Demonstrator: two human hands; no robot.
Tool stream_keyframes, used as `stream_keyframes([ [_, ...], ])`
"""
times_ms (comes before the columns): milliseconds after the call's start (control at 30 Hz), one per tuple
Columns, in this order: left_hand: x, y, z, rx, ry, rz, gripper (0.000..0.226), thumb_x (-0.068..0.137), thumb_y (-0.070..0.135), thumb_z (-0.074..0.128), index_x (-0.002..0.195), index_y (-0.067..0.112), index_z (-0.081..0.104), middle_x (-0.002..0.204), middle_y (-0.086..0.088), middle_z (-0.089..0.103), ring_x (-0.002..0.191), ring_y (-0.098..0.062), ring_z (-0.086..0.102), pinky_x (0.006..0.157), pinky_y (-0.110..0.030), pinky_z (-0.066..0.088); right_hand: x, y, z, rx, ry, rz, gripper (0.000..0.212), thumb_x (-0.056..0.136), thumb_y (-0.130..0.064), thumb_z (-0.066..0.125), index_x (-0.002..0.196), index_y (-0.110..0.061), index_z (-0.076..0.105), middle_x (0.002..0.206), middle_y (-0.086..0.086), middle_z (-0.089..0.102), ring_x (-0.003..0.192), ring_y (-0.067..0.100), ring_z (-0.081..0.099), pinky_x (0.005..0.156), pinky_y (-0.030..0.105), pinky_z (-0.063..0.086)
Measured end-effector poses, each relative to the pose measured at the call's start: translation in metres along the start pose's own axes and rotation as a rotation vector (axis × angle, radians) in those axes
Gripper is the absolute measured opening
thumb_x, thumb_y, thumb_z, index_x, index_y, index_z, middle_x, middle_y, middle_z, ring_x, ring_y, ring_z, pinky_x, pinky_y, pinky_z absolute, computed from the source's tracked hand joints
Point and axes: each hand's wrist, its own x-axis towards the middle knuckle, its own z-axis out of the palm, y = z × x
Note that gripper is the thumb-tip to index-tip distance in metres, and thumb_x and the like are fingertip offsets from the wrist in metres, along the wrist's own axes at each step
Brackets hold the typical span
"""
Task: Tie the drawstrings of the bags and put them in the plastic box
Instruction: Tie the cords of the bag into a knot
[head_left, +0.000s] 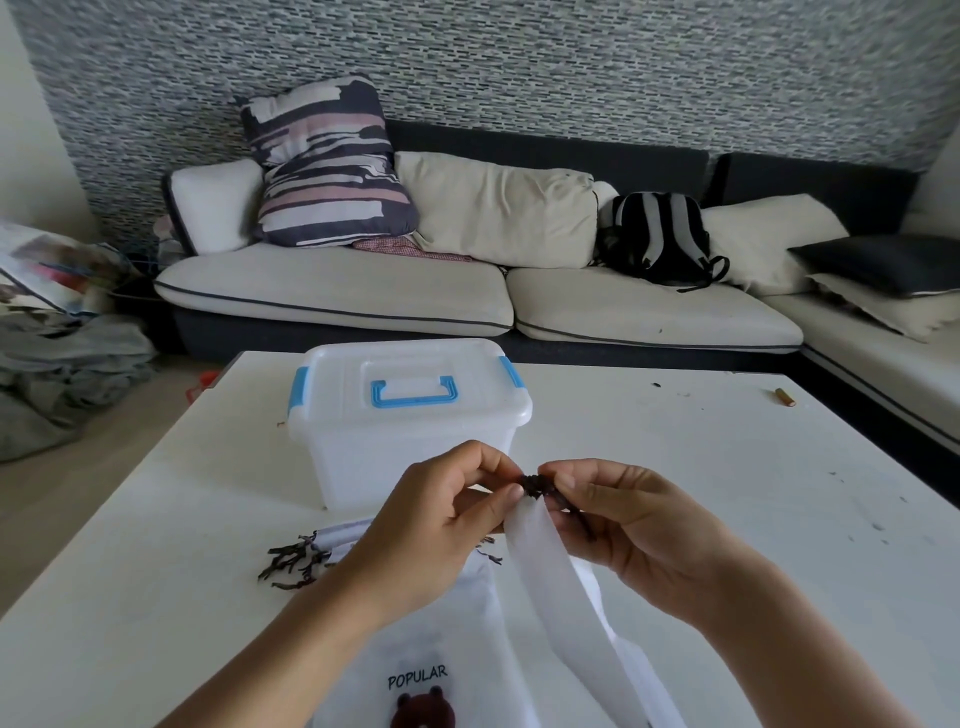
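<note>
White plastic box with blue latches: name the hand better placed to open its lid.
Left, probably. The left hand is nearer the white plastic box; the right hand sits further right. Both grip the dark drawstring.

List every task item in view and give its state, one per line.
plastic box: lid on, handle folded flat.
held bag: lifted, mouth bunched, dark drawstring pinched.
left hand: pinching the drawstring.
right hand: pinching the drawstring.
POPULAR bag: lying flat on the table.
loose drawstrings: lying untied on the table.
</note>
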Motion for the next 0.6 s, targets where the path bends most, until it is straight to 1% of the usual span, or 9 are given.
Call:
stream_keyframes([
  [67,0.000,-0.003,0.000,0.072,0.062,0.060,0.008,0.097,0.012,0.064,0.097,0.015,0.071,0.088,0.003,0.076,0.082,-0.015,0.074,0.078,-0.034,0.059,0.001,0.002,0.000,0.002,-0.010,0.002,0.017,0.076,-0.006,0.067,0.086,0.002,0.078,0.079,0.017,0.071,0.065,0.020,0.071,0.061,0.027,0.060],
  [133,0.000,-0.006,0.000,0.160,0.114,0.123,0.009,0.096,0.013,0.066,0.093,0.017,0.073,0.082,0.005,0.076,0.077,-0.017,0.073,0.073,-0.038,0.059,0.001,0.001,0.000,0.008,-0.016,-0.004,0.018,0.076,-0.004,0.066,0.087,0.004,0.078,0.081,0.019,0.072,0.067,0.021,0.072,0.061,0.027,0.060],
  [233,0.001,-0.013,-0.002,0.273,0.208,0.214,0.008,0.096,0.018,0.065,0.090,0.018,0.070,0.075,0.006,0.072,0.067,-0.019,0.069,0.064,-0.039,0.056,0.000,0.000,0.000,-0.004,0.007,-0.020,0.017,0.076,-0.002,0.066,0.087,0.005,0.077,0.084,0.022,0.073,0.069,0.024,0.073,0.061,0.028,0.061],
  [300,0.002,-0.013,-0.001,0.331,0.262,0.263,0.008,0.096,0.017,0.064,0.089,0.017,0.067,0.074,0.010,0.070,0.066,-0.014,0.067,0.063,-0.031,0.054,0.001,0.000,0.001,-0.039,0.055,-0.042,0.015,0.077,-0.001,0.067,0.087,0.005,0.076,0.084,0.023,0.073,0.069,0.025,0.073,0.061,0.029,0.061],
  [367,0.003,-0.013,0.002,0.378,0.311,0.289,0.008,0.097,0.014,0.062,0.089,0.015,0.064,0.073,0.014,0.067,0.066,-0.005,0.063,0.061,-0.017,0.048,0.003,0.003,0.002,-0.065,0.109,-0.069,0.011,0.083,0.003,0.066,0.087,0.006,0.076,0.082,0.022,0.073,0.068,0.025,0.073,0.061,0.029,0.061],
  [400,0.003,-0.013,0.003,0.390,0.330,0.284,0.009,0.097,0.014,0.061,0.089,0.014,0.063,0.072,0.016,0.065,0.066,-0.003,0.061,0.060,-0.012,0.044,0.005,0.004,0.003,-0.073,0.128,-0.078,0.011,0.086,0.005,0.065,0.088,0.006,0.075,0.082,0.022,0.073,0.068,0.024,0.073,0.061,0.029,0.061],
  [433,0.003,-0.013,0.004,0.393,0.341,0.274,0.009,0.098,0.015,0.060,0.089,0.014,0.062,0.072,0.016,0.065,0.067,-0.003,0.061,0.059,-0.012,0.044,0.006,0.004,0.003,-0.095,0.139,-0.087,0.011,0.088,0.005,0.064,0.090,0.006,0.075,0.084,0.024,0.073,0.069,0.024,0.073,0.061,0.029,0.060],
  [533,0.003,-0.013,-0.001,0.421,0.298,0.254,0.015,0.100,0.028,0.049,0.092,0.018,0.057,0.076,0.014,0.066,0.072,-0.009,0.064,0.066,-0.029,0.051,0.005,0.002,0.002,-0.251,0.113,-0.105,0.012,0.089,0.004,0.066,0.093,0.005,0.077,0.091,0.030,0.073,0.074,0.029,0.071,0.067,0.033,0.061],
  [600,0.001,-0.014,-0.004,0.448,0.233,0.262,0.015,0.100,0.034,0.042,0.094,0.024,0.051,0.079,0.014,0.065,0.074,-0.011,0.065,0.067,-0.037,0.053,0.001,0.000,0.001,-0.336,0.053,-0.099,0.013,0.088,0.004,0.067,0.089,0.000,0.079,0.086,0.027,0.073,0.071,0.028,0.070,0.068,0.032,0.061],
])
